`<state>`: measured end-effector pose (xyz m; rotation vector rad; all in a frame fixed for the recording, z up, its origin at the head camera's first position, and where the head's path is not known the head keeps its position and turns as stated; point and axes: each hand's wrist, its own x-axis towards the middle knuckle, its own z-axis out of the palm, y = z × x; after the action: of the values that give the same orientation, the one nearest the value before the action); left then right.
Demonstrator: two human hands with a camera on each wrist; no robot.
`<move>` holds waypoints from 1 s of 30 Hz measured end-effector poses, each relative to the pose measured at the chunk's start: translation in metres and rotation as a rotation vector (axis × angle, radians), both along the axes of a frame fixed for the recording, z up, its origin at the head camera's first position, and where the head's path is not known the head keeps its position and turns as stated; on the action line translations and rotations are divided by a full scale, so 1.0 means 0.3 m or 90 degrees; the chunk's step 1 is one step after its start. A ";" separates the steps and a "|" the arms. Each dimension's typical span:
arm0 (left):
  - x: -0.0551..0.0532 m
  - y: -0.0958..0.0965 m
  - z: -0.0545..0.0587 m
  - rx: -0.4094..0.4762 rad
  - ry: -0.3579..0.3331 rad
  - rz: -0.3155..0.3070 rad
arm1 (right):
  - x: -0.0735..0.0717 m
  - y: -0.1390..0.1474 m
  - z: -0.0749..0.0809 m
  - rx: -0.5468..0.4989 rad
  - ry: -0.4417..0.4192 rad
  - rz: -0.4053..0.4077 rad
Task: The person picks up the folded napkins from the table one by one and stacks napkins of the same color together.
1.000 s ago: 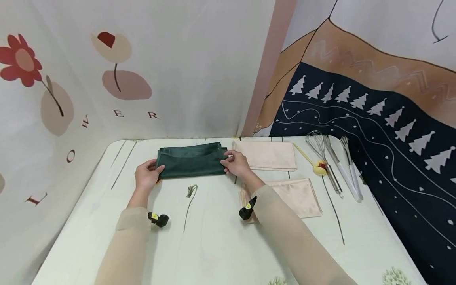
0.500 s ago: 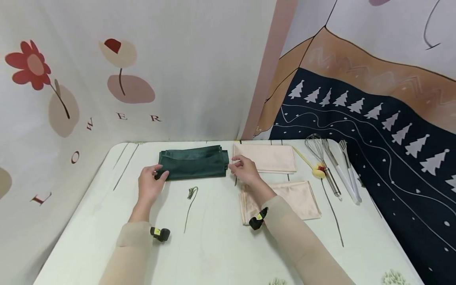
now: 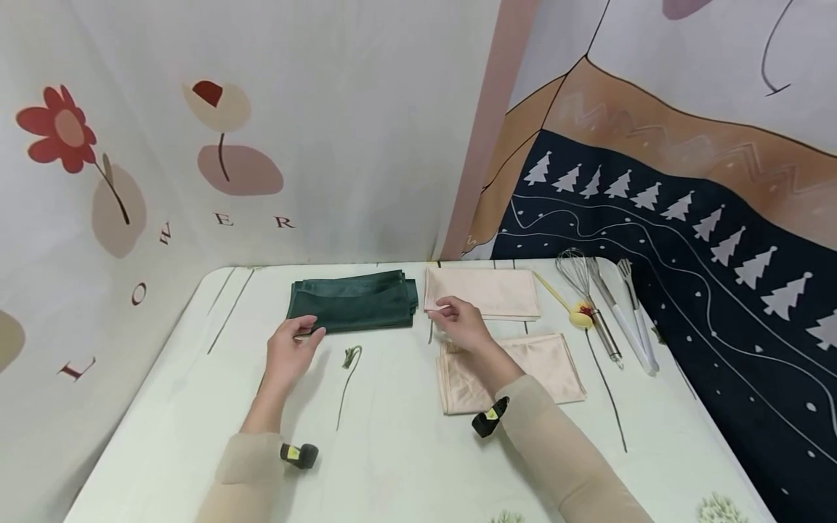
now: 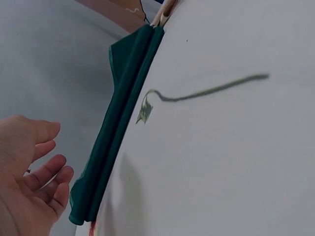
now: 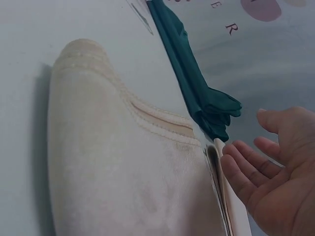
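A folded dark green satiny cloth (image 3: 353, 301) lies at the back of the table. My left hand (image 3: 292, 356) hovers by its front left corner with fingers loosely bent. In the left wrist view that hand (image 4: 34, 172) holds nothing, and the green cloth (image 4: 123, 118) lies beside it. To the right, my right hand (image 3: 466, 327) is above the front left corner of a folded pale pink cloth (image 3: 487, 290). The right wrist view has this hand (image 5: 275, 167) empty, its fingers relaxed. A second folded pink cloth (image 3: 539, 367) lies nearer, partly under the right forearm.
At the right lie a whisk (image 3: 591, 309), a yellow spoon-shaped piece (image 3: 579, 317), and white-handled utensils including tongs-like metal pieces (image 3: 628, 319). The flower-and-stem figure (image 3: 349, 378) in front of the green cloth seems printed on the tablecloth. Printed curtains (image 3: 353, 145) stand behind the table.
Both hands have come away from the green cloth's ends. The left hand has drawn back toward the front and right; the right hand has moved right. The green cloth stays in place.
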<state>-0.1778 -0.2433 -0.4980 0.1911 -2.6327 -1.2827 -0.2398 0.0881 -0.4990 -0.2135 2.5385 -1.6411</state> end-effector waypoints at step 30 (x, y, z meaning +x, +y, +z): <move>0.112 0.143 -0.031 0.049 -0.029 -0.088 | 0.168 0.228 -0.013 0.026 0.065 0.004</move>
<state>-0.1442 -0.2004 -0.5073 0.0509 -2.6781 -1.4403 -0.1895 0.1564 -0.5028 -0.3089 2.6394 -1.6138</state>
